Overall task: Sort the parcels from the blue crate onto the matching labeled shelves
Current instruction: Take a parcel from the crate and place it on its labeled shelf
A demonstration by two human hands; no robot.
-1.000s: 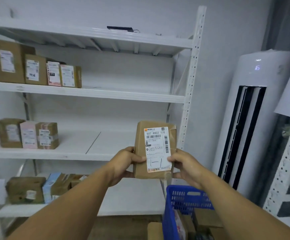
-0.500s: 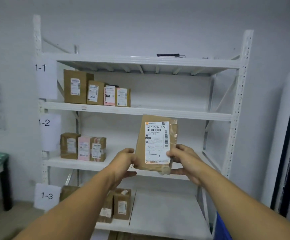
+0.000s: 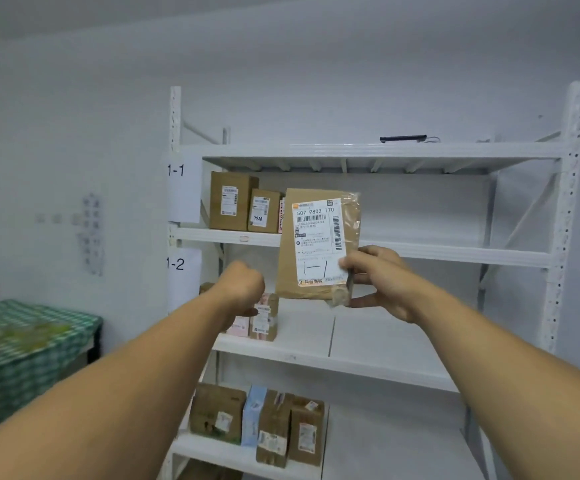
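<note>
A flat brown parcel (image 3: 290,244) with a white label handwritten "1-1" hangs upright in front of the white shelf rack (image 3: 558,209). My right hand (image 3: 380,282) pinches its lower right corner. My left hand (image 3: 241,287) is off the parcel, curled into a loose fist to its lower left, holding nothing. The paper sign "1-1" (image 3: 183,187) marks the upper shelf, where brown boxes (image 3: 233,200) stand at the left. The sign "1-2" (image 3: 181,271) marks the shelf below. The blue crate is out of view.
Small parcels (image 3: 264,318) stand on the 1-2 shelf behind my left hand. More boxes (image 3: 257,420) fill the left of the lowest shelf. A table with a green checked cloth (image 3: 32,344) stands at the left, with part of a person at the frame's edge.
My left hand has let go of the parcel and closed into a fist. My right hand alone has lifted the parcel toward the 1-1 shelf. The view has swung left and up.
</note>
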